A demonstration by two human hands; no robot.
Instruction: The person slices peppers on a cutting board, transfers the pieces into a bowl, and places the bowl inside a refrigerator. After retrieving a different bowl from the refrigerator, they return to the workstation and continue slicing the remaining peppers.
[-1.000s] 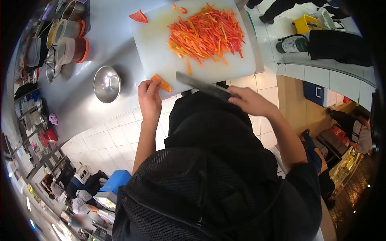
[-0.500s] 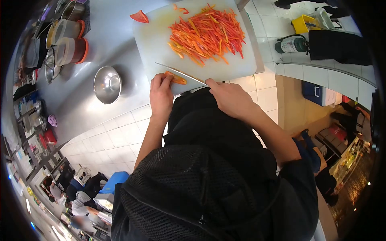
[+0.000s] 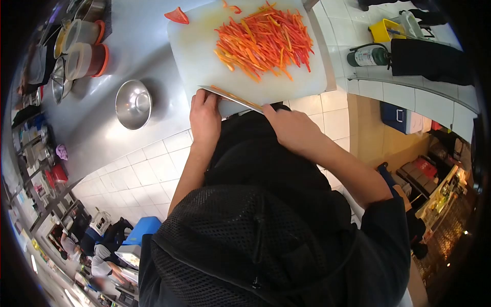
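My right hand [image 3: 295, 129] is closed around the handle of a kitchen knife [image 3: 244, 104]. The blade lies slantwise over the near edge of a white cutting board [image 3: 189, 56], with orange bits along it. Against the blade's tip end are the bent fingers of my left hand [image 3: 205, 118], pressed down on a bell pepper piece that the blade and fingers mostly hide. Farther up the board lies a heap of red and orange pepper strips [image 3: 266, 41]. A red pepper piece [image 3: 177, 16] rests at the board's upper left edge.
On the steel counter [image 3: 158, 66] stand a metal bowl [image 3: 133, 105] and, farther left, plastic tubs [image 3: 82, 60] with orange-red rims. A fire extinguisher [image 3: 368, 55] and a yellow bucket [image 3: 384, 30] are off to the right. Other people [image 3: 102, 266] are at lower left.
The knife's blade has shifted slightly and now covers most of the orange pepper piece that showed beside my left fingers. Both hands stay in nearly the same place.
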